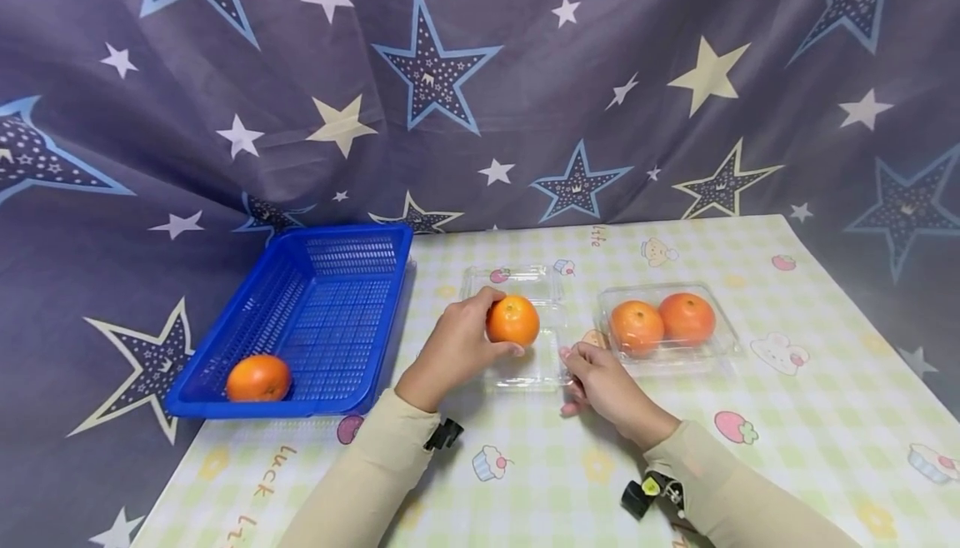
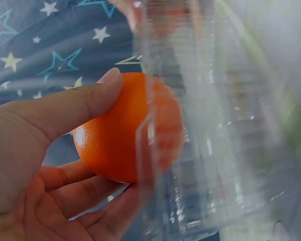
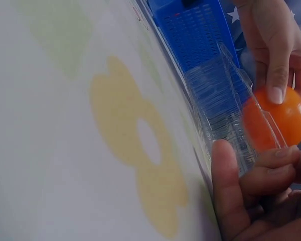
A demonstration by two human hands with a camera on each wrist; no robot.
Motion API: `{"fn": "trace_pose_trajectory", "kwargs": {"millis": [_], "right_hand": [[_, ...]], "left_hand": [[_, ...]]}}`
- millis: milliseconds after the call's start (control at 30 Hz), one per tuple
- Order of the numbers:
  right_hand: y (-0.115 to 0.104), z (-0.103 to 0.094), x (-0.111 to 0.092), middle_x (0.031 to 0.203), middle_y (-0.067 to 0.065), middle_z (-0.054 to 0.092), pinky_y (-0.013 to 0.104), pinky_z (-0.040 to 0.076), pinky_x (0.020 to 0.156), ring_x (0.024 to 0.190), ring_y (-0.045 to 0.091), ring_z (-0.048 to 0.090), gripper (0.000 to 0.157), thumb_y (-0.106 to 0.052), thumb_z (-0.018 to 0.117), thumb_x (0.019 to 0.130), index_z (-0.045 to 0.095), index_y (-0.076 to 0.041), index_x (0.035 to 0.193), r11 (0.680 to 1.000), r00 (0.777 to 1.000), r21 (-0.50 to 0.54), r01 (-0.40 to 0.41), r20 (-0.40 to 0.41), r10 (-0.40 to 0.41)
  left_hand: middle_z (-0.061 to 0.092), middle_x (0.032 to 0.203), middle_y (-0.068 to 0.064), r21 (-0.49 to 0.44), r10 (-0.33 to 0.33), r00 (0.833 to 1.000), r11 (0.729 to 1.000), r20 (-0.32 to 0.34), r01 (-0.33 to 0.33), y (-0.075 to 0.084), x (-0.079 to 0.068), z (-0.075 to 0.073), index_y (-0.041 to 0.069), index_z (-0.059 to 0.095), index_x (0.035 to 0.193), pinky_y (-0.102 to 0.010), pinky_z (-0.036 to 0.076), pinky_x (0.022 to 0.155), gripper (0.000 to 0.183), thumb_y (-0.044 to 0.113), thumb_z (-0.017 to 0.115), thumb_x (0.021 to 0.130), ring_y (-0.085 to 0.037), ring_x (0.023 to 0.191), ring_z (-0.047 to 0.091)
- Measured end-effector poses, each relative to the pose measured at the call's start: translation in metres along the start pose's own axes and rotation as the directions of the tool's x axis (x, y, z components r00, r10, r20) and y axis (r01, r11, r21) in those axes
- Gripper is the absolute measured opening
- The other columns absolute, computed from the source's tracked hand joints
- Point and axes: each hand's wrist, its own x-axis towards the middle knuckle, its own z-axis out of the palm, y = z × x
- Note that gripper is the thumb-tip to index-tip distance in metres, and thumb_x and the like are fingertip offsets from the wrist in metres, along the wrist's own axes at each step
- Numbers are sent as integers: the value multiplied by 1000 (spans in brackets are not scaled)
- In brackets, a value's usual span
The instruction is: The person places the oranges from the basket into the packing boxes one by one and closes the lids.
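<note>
My left hand point(image 1: 463, 333) grips an orange point(image 1: 514, 321) between thumb and fingers, over a clear plastic clamshell box point(image 1: 525, 371) with its lid point(image 1: 517, 281) folded back. In the left wrist view the thumb lies along one side of the orange point(image 2: 120, 130) and the fingers curl beneath it; the box wall partly covers it. At the box's right edge, my right hand point(image 1: 607, 386) pinches the rim with curled fingers. The right wrist view shows those fingertips point(image 3: 276, 159) at the edge of the box point(image 3: 218, 90), with the orange point(image 3: 283, 120) close above.
To the right, another clear box point(image 1: 723, 348) holds two oranges point(image 1: 686, 319). On the left stands a blue plastic basket point(image 1: 390, 306) with one orange point(image 1: 258, 378) in its near corner. A checked cloth point(image 1: 570, 490) covers the table; a star-patterned curtain point(image 1: 480, 57) hangs behind.
</note>
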Motion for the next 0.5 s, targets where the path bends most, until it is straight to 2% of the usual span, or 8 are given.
{"fn": "trace_pose_trajectory", "kwargs": {"millis": [267, 500], "right_hand": [[-1, -1, 1, 60, 2, 43, 40, 63, 65, 54, 15, 46, 33, -26, 47, 110, 44, -6, 84, 1000, 1000, -6, -14, -1, 14], [0, 0, 1, 60, 2, 42, 39, 63, 65, 54, 16, 45, 33, -27, 48, 110, 44, -6, 84, 1000, 1000, -10, -14, 2, 14]], "left_hand": [[75, 117, -8, 3, -5, 998, 1000, 56, 5, 3, 0, 12, 12, 64, 130, -40, 58, 93, 66, 31, 94, 75, -25, 102, 70], [75, 121, -8, 17, 28, 996, 999, 79, -30, 2, -1, 20, 11, 65, 133, -39, 58, 94, 69, 29, 95, 74, -23, 105, 72]]}}
